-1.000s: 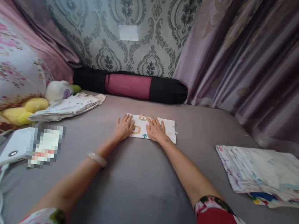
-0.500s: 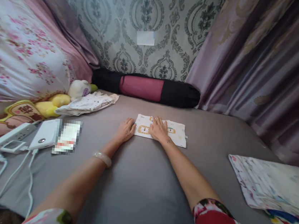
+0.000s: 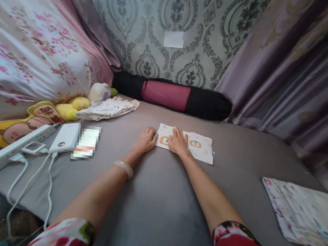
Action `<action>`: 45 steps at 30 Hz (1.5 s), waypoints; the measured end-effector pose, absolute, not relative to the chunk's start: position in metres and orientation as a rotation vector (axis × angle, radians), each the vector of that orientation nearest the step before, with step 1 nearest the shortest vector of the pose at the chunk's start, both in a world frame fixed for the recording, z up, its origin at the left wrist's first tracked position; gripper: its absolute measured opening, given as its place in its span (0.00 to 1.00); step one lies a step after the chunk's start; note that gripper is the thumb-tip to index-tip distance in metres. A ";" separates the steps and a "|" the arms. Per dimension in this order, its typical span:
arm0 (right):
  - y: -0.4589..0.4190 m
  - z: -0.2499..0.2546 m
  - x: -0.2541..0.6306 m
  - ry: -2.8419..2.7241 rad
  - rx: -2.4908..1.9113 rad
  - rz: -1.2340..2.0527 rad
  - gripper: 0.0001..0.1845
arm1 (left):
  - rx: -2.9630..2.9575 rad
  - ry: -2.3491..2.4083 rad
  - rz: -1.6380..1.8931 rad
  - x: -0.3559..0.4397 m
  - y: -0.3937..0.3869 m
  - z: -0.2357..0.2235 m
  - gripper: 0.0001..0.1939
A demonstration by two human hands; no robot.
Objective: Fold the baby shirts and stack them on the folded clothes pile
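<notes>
A small folded white cloth (image 3: pixel 204 146) with orange lion-like prints lies flat on the grey bed surface (image 3: pixel 155 201). My right hand (image 3: pixel 179 142) rests palm down on its left half, fingers stretched out, covering part of the print. Beside the cloth's left edge, my left hand (image 3: pixel 146 140) lies on the sheet with its fingers extended and the tips at that edge. Neither hand grips anything.
At right sits a stack of folded cloths (image 3: pixel 304 212). To the left are another folded cloth (image 3: pixel 109 108), plush toys (image 3: pixel 71 107), a white power bank (image 3: pixel 66 137), a power strip (image 3: pixel 9 152) and cables. A black-and-pink roll bag (image 3: pixel 165 95) lies along the wall.
The view has swung slightly left, so everything sits further right in it. My right hand has slid a little left across the cloth; my left hand stays at the cloth's left edge.
</notes>
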State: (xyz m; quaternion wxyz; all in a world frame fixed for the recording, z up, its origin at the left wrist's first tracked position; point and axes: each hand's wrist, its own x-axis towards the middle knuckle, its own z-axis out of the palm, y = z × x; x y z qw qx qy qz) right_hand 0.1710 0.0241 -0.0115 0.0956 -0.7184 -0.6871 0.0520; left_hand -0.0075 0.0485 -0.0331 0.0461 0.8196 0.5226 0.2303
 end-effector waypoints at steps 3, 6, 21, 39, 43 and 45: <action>0.028 -0.009 0.159 -2.032 -2.101 0.111 0.31 | 2.483 1.615 0.713 -0.007 0.049 -0.033 0.18; 0.032 -0.011 0.146 -2.051 -2.044 0.091 0.31 | 2.470 1.631 0.729 -0.008 0.050 -0.033 0.18; 0.038 -0.011 0.128 -2.023 -2.069 0.076 0.30 | 2.412 1.631 0.785 -0.008 0.055 -0.038 0.18; 0.050 -0.009 0.120 -2.163 -1.901 0.268 0.30 | 2.358 1.592 0.736 -0.006 0.048 -0.027 0.26; 0.042 -0.009 0.138 -2.087 -1.943 0.125 0.29 | 2.467 1.525 0.669 -0.006 0.045 -0.027 0.26; 0.035 -0.008 0.149 -2.076 -1.973 0.068 0.29 | 2.535 1.484 0.627 -0.005 0.043 -0.027 0.27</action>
